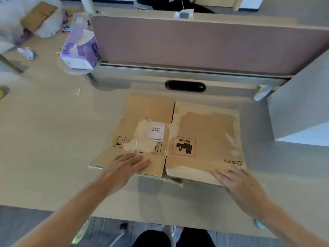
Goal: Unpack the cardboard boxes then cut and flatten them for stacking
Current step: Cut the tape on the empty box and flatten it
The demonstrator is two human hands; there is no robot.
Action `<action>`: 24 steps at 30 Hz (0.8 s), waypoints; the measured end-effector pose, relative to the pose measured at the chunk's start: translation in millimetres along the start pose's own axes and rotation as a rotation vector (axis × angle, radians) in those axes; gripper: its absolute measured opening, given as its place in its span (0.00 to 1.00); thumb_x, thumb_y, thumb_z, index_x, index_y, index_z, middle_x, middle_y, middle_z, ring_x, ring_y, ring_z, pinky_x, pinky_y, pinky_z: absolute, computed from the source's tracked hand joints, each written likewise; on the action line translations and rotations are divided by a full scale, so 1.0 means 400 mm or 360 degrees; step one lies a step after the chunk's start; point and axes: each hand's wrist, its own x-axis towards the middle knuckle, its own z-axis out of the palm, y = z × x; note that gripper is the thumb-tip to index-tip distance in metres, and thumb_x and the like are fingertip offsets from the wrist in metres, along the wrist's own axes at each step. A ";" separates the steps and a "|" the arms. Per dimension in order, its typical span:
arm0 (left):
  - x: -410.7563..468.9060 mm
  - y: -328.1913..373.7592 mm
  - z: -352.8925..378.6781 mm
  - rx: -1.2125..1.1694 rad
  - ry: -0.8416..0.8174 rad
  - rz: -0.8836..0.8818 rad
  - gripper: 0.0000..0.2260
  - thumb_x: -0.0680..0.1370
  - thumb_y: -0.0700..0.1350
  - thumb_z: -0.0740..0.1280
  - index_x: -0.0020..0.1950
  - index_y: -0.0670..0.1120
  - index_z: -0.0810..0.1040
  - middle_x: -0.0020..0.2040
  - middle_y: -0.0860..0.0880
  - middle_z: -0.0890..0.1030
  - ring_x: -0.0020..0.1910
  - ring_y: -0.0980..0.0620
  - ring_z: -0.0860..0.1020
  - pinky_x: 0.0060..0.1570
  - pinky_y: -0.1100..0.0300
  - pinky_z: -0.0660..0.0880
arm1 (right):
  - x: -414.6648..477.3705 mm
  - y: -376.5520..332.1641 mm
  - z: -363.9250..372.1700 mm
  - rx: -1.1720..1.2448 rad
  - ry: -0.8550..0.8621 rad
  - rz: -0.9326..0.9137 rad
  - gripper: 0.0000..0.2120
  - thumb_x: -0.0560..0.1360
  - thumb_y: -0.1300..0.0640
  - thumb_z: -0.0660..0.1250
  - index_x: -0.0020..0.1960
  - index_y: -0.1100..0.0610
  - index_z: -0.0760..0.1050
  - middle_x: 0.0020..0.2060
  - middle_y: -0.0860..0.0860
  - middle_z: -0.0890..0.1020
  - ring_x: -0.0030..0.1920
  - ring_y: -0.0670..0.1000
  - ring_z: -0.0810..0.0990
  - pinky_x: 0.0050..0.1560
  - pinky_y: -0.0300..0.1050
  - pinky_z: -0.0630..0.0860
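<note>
A flattened brown cardboard box (204,132) lies on the desk in front of me, with a white shipping label (157,133), a red-bordered UN 3481 mark and torn tape patches on it. My left hand (129,164) rests palm down on its near left flap, fingers spread. At the box's near right corner my right hand (235,180) also lies flat, fingers apart. Neither hand grips anything.
The beige desk (53,139) extends left. A mauve partition panel (195,41) stands behind the box, with a black oval cable slot (185,85) below it. A purple tissue pack (80,50) sits at back left, another cardboard box (38,16) lies far left, and a white side panel (302,107) rises at right.
</note>
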 end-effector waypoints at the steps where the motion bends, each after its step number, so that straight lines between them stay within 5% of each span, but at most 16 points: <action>1: -0.010 0.004 0.032 -0.0007 -0.0075 -0.0042 0.45 0.60 0.34 0.83 0.74 0.53 0.72 0.65 0.49 0.82 0.62 0.43 0.82 0.55 0.49 0.81 | -0.014 -0.009 0.038 0.0023 -0.0053 0.0036 0.33 0.65 0.64 0.78 0.69 0.55 0.77 0.60 0.46 0.83 0.58 0.49 0.72 0.55 0.46 0.69; 6: -0.037 0.030 0.153 -0.0099 -0.0463 -0.0191 0.46 0.76 0.37 0.72 0.83 0.59 0.47 0.81 0.43 0.61 0.80 0.40 0.59 0.78 0.44 0.54 | -0.050 -0.038 0.128 0.0088 -0.0421 0.0177 0.46 0.62 0.64 0.79 0.77 0.58 0.66 0.71 0.50 0.74 0.68 0.51 0.70 0.65 0.52 0.75; 8: -0.044 0.042 0.168 -0.0094 -0.0442 -0.0159 0.40 0.78 0.51 0.71 0.84 0.57 0.52 0.81 0.42 0.61 0.80 0.39 0.60 0.77 0.41 0.58 | -0.059 -0.043 0.148 0.0096 -0.0465 0.0154 0.43 0.70 0.51 0.75 0.79 0.57 0.61 0.75 0.51 0.69 0.73 0.53 0.69 0.72 0.54 0.65; 10: -0.043 0.042 0.163 -0.0140 -0.0438 -0.0073 0.35 0.79 0.67 0.62 0.83 0.54 0.58 0.81 0.43 0.63 0.79 0.40 0.63 0.74 0.40 0.64 | -0.058 -0.049 0.164 0.0096 -0.0492 0.0110 0.40 0.78 0.35 0.60 0.82 0.55 0.56 0.79 0.50 0.62 0.77 0.53 0.63 0.75 0.56 0.56; 12: -0.019 0.036 0.151 -0.0211 -0.0381 -0.0016 0.37 0.79 0.73 0.53 0.82 0.53 0.60 0.81 0.45 0.62 0.78 0.43 0.65 0.73 0.44 0.66 | -0.026 -0.045 0.166 0.0184 -0.0511 0.0128 0.41 0.79 0.30 0.52 0.82 0.55 0.54 0.80 0.50 0.58 0.80 0.53 0.58 0.77 0.56 0.53; 20: 0.286 0.084 0.178 -0.0200 -0.0194 -0.0262 0.36 0.81 0.71 0.45 0.84 0.55 0.42 0.84 0.47 0.40 0.82 0.43 0.39 0.78 0.34 0.44 | 0.259 0.000 0.156 0.0216 -0.0351 0.0516 0.38 0.80 0.32 0.46 0.82 0.48 0.38 0.82 0.49 0.42 0.81 0.55 0.43 0.78 0.67 0.47; 24: 0.312 0.124 0.247 -0.0127 -0.0250 -0.0419 0.34 0.82 0.69 0.43 0.83 0.54 0.37 0.84 0.46 0.38 0.82 0.43 0.37 0.76 0.31 0.43 | 0.311 0.048 0.212 0.0136 -0.0431 0.0622 0.39 0.79 0.29 0.42 0.80 0.46 0.28 0.79 0.48 0.30 0.80 0.56 0.34 0.77 0.70 0.43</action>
